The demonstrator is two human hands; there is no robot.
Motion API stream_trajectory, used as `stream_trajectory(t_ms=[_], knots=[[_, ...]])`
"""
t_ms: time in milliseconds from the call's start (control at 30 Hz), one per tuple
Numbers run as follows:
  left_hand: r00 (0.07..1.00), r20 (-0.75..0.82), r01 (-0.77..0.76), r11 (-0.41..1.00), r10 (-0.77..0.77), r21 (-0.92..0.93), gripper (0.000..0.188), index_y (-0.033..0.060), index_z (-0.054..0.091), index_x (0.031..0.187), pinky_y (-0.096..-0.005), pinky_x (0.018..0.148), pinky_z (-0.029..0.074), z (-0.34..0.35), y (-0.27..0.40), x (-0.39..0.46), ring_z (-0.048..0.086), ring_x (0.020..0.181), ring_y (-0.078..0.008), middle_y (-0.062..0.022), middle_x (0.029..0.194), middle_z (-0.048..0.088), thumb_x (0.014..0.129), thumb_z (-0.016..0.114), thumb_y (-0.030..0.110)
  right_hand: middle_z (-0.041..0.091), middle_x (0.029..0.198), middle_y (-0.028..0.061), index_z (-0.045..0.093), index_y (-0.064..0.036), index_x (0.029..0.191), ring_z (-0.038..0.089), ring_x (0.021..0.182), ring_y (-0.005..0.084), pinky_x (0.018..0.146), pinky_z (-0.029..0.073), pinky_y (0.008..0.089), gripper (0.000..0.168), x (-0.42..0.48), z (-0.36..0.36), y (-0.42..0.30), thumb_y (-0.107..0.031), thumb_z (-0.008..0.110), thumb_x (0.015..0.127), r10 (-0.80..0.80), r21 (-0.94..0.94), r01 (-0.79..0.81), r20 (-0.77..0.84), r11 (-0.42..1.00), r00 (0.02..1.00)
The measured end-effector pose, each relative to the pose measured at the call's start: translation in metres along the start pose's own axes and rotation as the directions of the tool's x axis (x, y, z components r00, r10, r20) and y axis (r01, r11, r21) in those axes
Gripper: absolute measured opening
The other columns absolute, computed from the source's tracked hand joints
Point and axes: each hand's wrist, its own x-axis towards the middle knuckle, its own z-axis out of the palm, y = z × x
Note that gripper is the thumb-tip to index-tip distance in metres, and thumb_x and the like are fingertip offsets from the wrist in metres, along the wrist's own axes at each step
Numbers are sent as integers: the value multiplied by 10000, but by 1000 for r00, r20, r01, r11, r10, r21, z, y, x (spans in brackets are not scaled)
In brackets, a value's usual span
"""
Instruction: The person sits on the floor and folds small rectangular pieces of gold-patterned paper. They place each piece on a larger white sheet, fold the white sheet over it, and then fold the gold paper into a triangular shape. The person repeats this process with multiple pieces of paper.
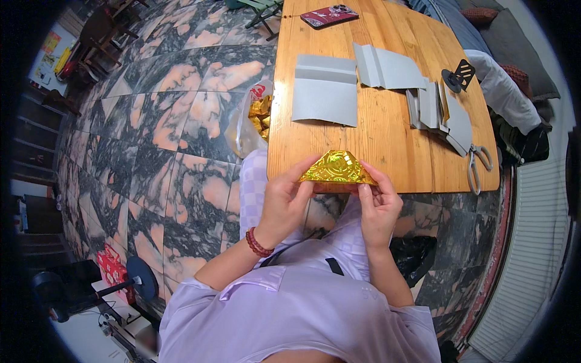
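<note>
Between both hands is a folded sheet of shiny gold foil paper (pixel 337 168), shaped like a trapezoid with its narrow side away from me. My left hand (pixel 290 193) pinches its left corner between thumb and fingers. The right corner is pinched the same way by my right hand (pixel 378 199). The foil is held over the near edge of the wooden table (pixel 386 136). A patterned design glints on its face. Beyond it lies a creased grey paper sheet (pixel 325 100), with a second grey sheet (pixel 390 68) to its right. Fingers under the foil are partly hidden.
A fanned stack of folded grey sheets (pixel 438 111) lies at the right, near scissors (pixel 476 165) and a black stand (pixel 458 77). A phone (pixel 330 17) rests at the far end. A plastic bag (pixel 243 120) with gold foil pieces (pixel 260 113) hangs by the left edge.
</note>
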Motion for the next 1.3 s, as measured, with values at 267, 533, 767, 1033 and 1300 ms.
stream_trajectory(t_ms=[267,533,767,1033,1300], knots=[[997,-7,-71,979,74,190,397,-12,647,1442,-322,792,619,1,4,2,785,913,-209,-177,1117,786,1051,579,7,782,1121,166,744,9,1278,764,1000,231,890,587,329,337,3,0,5,72,634,967,-318,-350,300,6,887,948],[993,3,-112,905,122,411,275,-6,712,1316,-310,732,622,-5,5,1,789,835,-191,-146,1029,801,1053,648,46,760,1012,181,759,10,1182,763,887,306,792,595,362,243,10,-8,-5,51,678,957,-374,-520,379,120,765,920],[964,-51,-174,765,260,621,144,18,699,956,-375,569,523,-8,15,9,706,639,-276,-135,793,688,1023,717,145,727,903,178,752,16,1070,739,768,297,689,585,369,126,8,-3,-14,7,738,945,-343,-521,370,152,769,927],[962,-80,-160,780,260,606,206,8,671,869,-387,537,465,-7,17,10,635,573,-287,-155,730,630,1024,696,143,641,798,149,650,-5,886,656,638,302,557,503,401,184,14,-3,-9,-117,776,959,-324,-628,374,199,682,925],[963,-58,-179,787,262,590,211,48,685,848,-408,509,470,-15,10,9,660,570,-304,-139,719,650,995,732,192,584,720,142,607,-33,803,606,605,343,558,463,440,216,13,2,-8,-80,772,932,-385,-603,414,185,682,904]])
